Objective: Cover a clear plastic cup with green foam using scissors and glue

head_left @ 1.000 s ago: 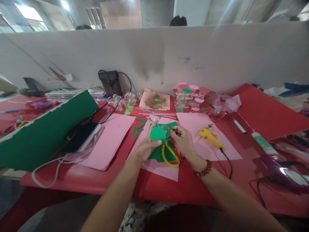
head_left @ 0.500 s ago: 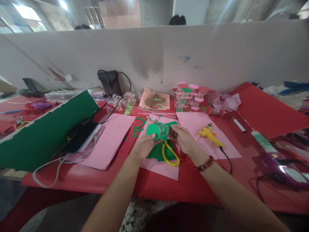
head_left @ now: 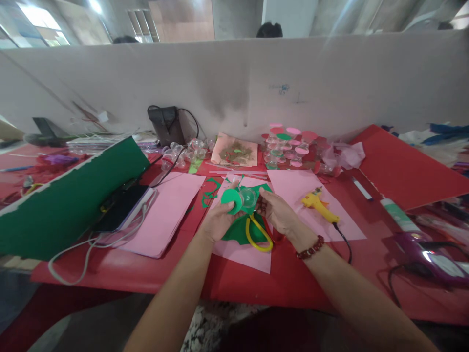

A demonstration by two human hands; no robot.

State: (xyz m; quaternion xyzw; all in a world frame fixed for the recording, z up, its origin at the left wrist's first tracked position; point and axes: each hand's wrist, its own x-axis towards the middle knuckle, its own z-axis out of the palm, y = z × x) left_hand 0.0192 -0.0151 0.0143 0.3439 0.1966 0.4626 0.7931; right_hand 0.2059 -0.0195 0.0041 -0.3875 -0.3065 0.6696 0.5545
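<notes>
A small clear rounded plastic piece lies sideways between my hands, a green paper disc across its left end. My left hand is closed on that end, the thumb pressed against the disc. Bent round the right end are the fingers of my right hand, gripping it; their tips are partly hidden. Just below sit yellow-handled scissors on green paper, which rests on a pink sheet. Curled green offcuts lie to the left of my hands.
A yellow glue gun rests on pink paper at the right. Similar plastic pieces with coloured discs stand stacked at the back. Pink sheets and a phone-like dark device with a white cable are at the left. A white partition closes off the back.
The plastic piece has turned slightly, and its green disc sits a little further left and faces me more. Both hands keep their grip in nearly the same place.
</notes>
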